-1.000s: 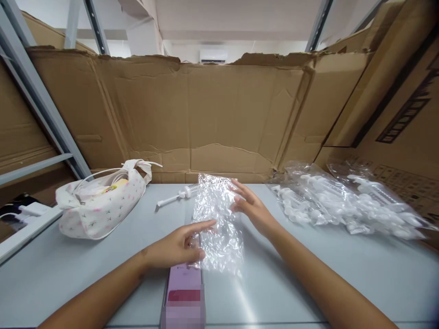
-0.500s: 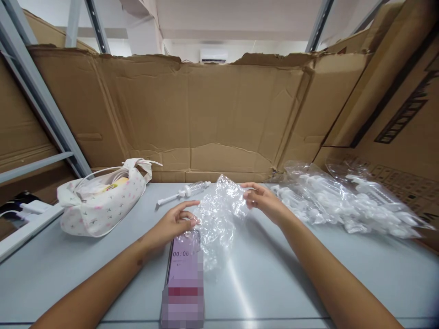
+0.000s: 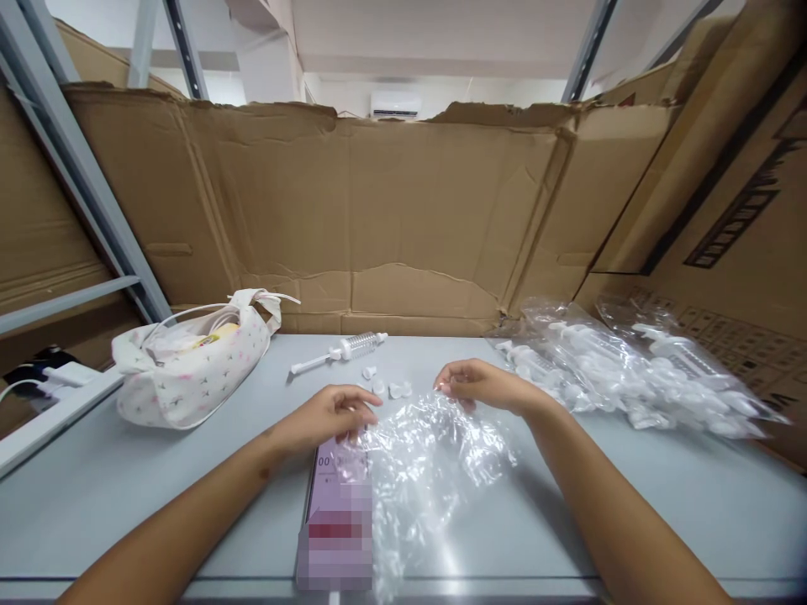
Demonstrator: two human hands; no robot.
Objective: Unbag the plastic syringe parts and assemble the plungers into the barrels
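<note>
While lying crumpled flat on the grey table (image 3: 630, 496), clear plastic bag (image 3: 435, 454) pinched at its far edge by left hand (image 3: 331, 416) and right hand (image 3: 482, 385), fingers narrowed on the film. Just beyond, 4 small white caps (image 3: 386, 386). Judged: emptying step done; next, releasing film and picking caps singly.

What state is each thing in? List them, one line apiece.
Left hand: fingers curled, pinching the plastic bag's edge.
Right hand: pinching the bag's far edge.
Plastic bag: crumpled, spread flat on the table.
Phone: lying flat, screen lit.
Syringe: lying loose, unwrapped.
Small caps: loose, scattered.
Cloth pouch: open on top.
Packed syringes: bagged, piled.
</note>
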